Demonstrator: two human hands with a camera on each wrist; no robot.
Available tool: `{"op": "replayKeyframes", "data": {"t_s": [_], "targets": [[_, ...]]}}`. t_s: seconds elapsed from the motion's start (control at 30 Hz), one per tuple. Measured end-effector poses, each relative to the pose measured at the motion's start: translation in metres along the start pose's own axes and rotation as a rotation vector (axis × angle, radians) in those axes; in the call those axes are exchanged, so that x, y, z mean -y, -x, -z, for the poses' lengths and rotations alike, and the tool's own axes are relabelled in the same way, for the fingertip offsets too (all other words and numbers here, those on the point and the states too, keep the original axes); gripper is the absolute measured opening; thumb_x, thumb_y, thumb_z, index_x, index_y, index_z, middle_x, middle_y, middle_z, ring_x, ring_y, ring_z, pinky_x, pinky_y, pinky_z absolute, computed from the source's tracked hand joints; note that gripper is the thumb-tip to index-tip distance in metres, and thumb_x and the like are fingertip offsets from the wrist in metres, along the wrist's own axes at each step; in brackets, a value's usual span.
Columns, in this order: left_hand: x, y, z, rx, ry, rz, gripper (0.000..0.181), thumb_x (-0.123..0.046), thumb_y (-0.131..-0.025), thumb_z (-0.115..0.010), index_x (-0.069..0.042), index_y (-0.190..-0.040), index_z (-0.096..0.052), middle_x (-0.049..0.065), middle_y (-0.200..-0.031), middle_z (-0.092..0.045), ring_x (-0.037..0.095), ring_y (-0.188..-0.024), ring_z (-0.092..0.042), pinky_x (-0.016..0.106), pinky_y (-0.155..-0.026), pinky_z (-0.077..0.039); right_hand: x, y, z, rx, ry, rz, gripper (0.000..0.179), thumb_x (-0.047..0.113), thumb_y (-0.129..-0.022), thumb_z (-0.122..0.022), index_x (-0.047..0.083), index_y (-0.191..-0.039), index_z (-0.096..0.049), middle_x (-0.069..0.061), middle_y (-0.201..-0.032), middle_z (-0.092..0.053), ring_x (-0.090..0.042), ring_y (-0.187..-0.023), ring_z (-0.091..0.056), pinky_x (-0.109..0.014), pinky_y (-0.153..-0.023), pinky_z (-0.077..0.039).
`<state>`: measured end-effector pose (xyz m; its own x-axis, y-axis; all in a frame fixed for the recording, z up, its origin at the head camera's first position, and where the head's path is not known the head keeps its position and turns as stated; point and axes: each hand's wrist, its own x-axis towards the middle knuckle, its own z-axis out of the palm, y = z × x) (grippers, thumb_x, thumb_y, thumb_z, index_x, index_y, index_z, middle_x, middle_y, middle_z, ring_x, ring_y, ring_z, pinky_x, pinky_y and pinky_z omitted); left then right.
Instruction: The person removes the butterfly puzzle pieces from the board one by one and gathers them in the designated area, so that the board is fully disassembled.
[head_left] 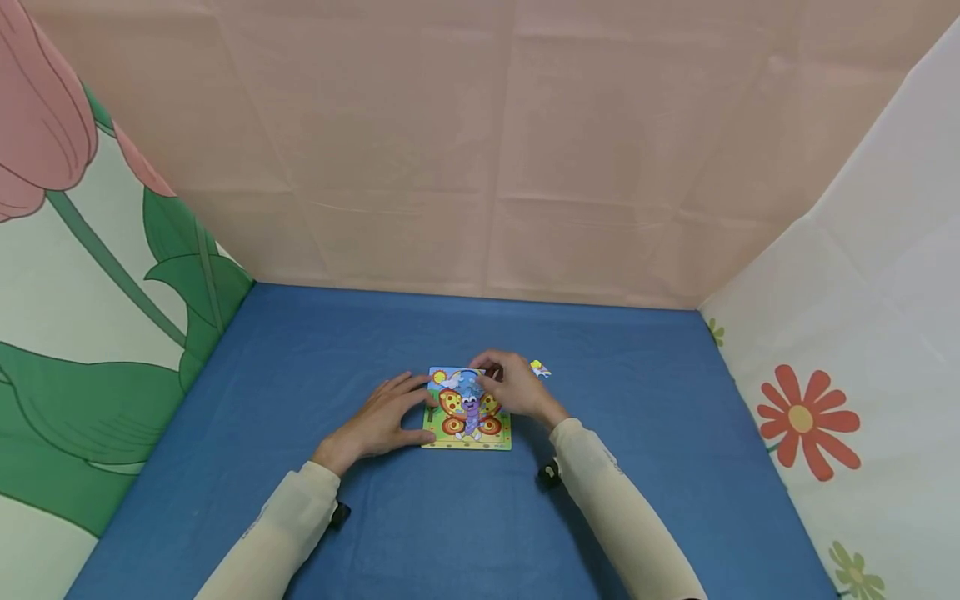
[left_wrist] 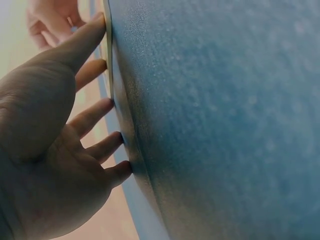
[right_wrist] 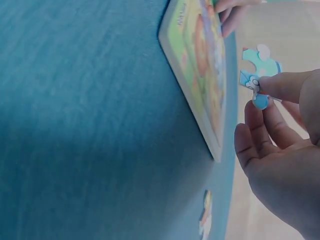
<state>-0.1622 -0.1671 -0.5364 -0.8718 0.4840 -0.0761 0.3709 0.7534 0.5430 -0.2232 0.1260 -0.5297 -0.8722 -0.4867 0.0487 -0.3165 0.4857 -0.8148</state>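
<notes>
A butterfly jigsaw board [head_left: 453, 427] lies on the blue cloth, its thin edge also showing in the right wrist view [right_wrist: 192, 105]. My left hand [head_left: 386, 417] is spread along the board's left side, with thumb and fingertips at the edge. In the left wrist view that hand [left_wrist: 50, 110] has its fingers stretched out. Over the board's upper right corner, my right hand [head_left: 517, 387] pinches a light-blue puzzle piece [right_wrist: 267, 65] between thumb [right_wrist: 285, 86] and fingers. Another loose puzzle piece [head_left: 540, 368], small and partly yellow, lies just right of the board.
Blue cloth [head_left: 637, 417] covers the work surface. A plain beige wall [head_left: 480, 150] rises behind it. White panels printed with flowers [head_left: 801, 418] and leaves [head_left: 60, 408] stand at the two sides.
</notes>
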Motion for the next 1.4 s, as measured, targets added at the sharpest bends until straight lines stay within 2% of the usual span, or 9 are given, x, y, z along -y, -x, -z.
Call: {"op": "replayKeyframes", "data": {"t_s": [0.37,0.67,0.97,1.4], "targets": [[0.000,0.000,-0.001,-0.007,-0.008,-0.008,0.048,-0.041,-0.099,-0.090,-0.020,-0.139,-0.075,0.022,-0.177,-0.047,0.058,-0.169,-0.030,0.081,-0.135,-0.024,-0.003,0.020,0.024,-0.111,0.028,0.000,0.016,0.010,-0.108,-0.077,0.014,-0.122,-0.076,-0.005,-0.110,-0.079,-0.017,-0.094,-0.069,-0.030,-0.081,-0.056],[-0.001,0.001,0.001,-0.011,-0.010,-0.005,0.047,-0.040,-0.099,-0.090,-0.020,-0.139,-0.074,0.021,-0.177,-0.048,0.057,-0.170,-0.030,0.082,-0.135,-0.024,-0.021,0.045,0.050,-0.189,0.034,-0.014,0.012,0.010,-0.107,-0.078,0.012,-0.118,-0.075,-0.005,-0.104,-0.076,-0.022,-0.091,-0.067,-0.035,-0.080,-0.056],[0.001,0.000,-0.001,-0.007,-0.019,-0.005,0.045,-0.040,-0.099,-0.090,-0.021,-0.137,-0.074,0.021,-0.177,-0.048,0.058,-0.169,-0.031,0.082,-0.134,-0.024,-0.043,0.068,0.070,-0.252,0.059,-0.019,0.011,0.008,-0.106,-0.080,0.009,-0.116,-0.075,-0.009,-0.102,-0.077,-0.019,-0.087,-0.067,-0.033,-0.077,-0.056],[0.003,0.000,-0.002,-0.012,-0.026,-0.003,0.047,-0.041,-0.099,-0.090,-0.021,-0.138,-0.074,0.020,-0.176,-0.048,0.057,-0.169,-0.032,0.082,-0.135,-0.024,-0.070,0.086,0.100,-0.304,0.061,-0.131,0.012,0.009,-0.107,-0.079,0.008,-0.119,-0.076,-0.013,-0.103,-0.079,-0.021,-0.083,-0.065,-0.027,-0.074,-0.053]]}}
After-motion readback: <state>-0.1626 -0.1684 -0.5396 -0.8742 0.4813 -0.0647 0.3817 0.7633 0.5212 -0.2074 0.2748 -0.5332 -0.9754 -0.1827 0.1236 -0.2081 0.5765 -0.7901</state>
